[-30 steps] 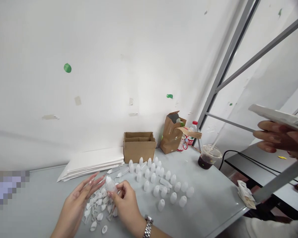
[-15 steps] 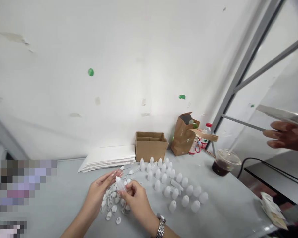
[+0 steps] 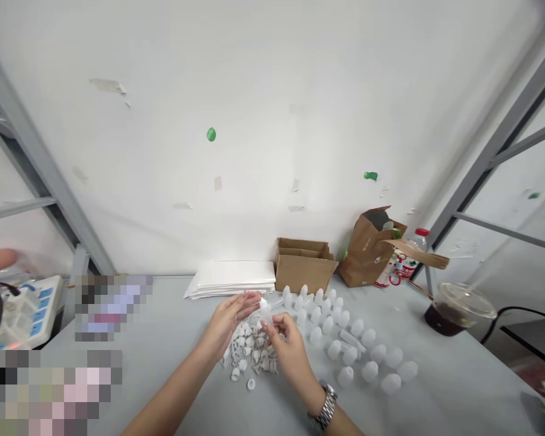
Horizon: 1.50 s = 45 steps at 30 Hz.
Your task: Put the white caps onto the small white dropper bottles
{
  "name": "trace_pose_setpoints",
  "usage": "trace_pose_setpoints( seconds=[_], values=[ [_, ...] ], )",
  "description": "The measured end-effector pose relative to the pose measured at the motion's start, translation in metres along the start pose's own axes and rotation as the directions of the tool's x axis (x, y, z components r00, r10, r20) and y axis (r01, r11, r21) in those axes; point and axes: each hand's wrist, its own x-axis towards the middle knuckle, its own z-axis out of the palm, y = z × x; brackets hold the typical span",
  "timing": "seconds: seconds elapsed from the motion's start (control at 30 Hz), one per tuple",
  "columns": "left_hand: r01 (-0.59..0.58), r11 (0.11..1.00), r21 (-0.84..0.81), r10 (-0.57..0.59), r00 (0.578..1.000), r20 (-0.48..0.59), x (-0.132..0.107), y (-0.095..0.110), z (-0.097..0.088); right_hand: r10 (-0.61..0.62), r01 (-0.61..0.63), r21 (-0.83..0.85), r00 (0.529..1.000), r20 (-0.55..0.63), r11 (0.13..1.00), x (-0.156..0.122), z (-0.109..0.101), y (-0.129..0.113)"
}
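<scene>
The right hand (image 3: 290, 356) pinches a small clear bottle (image 3: 266, 312) between thumb and fingers, just above a heap of white caps (image 3: 247, 357) on the bench (image 3: 458, 375). The left hand (image 3: 229, 321) is open, its fingers loosely spread just beside the bottle. Rows of upright bottles (image 3: 340, 348) stand close to the right of the hands. The smooth bottle could slip from a weak pinch and drop into the heap. A careless swing of the right wrist, with its wristwatch (image 3: 327, 407), could knock over the nearest bottles, and loose caps could scatter.
</scene>
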Motion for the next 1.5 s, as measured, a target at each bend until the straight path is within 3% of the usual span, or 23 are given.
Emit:
trace_pose_setpoints(
  seconds=[0.17, 0.3, 0.4, 0.67, 0.83, 1.0, 1.5],
  values=[
    [0.045, 0.997, 0.068, -0.046, 0.999, 0.021, -0.002, -0.009, 0.005, 0.027, -0.027, 0.064, 1.000, 0.009, 0.998, 0.003, -0.004, 0.001],
    [0.033, 0.990, 0.136, -0.041, 0.998, 0.052, -0.008, -0.015, 0.008, 0.020, -0.019, 0.010, 0.993, -0.116, 1.000, 0.007, -0.008, 0.003],
    [-0.006, 0.996, 0.087, 0.008, 1.000, -0.025, -0.010, -0.018, 0.008, 0.036, -0.040, -0.017, 0.986, -0.165, 0.999, 0.008, -0.008, 0.004],
    [-0.034, 0.995, -0.095, 0.019, 0.987, -0.160, 0.001, -0.015, 0.000, 0.055, -0.064, -0.060, 0.989, -0.138, 0.996, 0.002, -0.003, -0.003],
    [-0.021, 0.991, -0.132, 0.000, 0.987, -0.162, 0.004, -0.006, 0.012, 0.065, -0.073, -0.073, 0.993, -0.099, 0.995, -0.001, -0.002, -0.007],
    [-0.014, 0.991, -0.130, -0.005, 0.990, -0.140, 0.000, -0.004, 0.022, 0.067, -0.070, -0.064, 0.996, -0.052, 0.995, -0.003, 0.000, -0.006],
    [-0.035, 0.996, -0.085, 0.014, 0.973, -0.230, 0.001, -0.021, 0.016, 0.068, -0.065, 0.028, 0.992, -0.108, 0.997, -0.011, 0.011, 0.007]
  ],
)
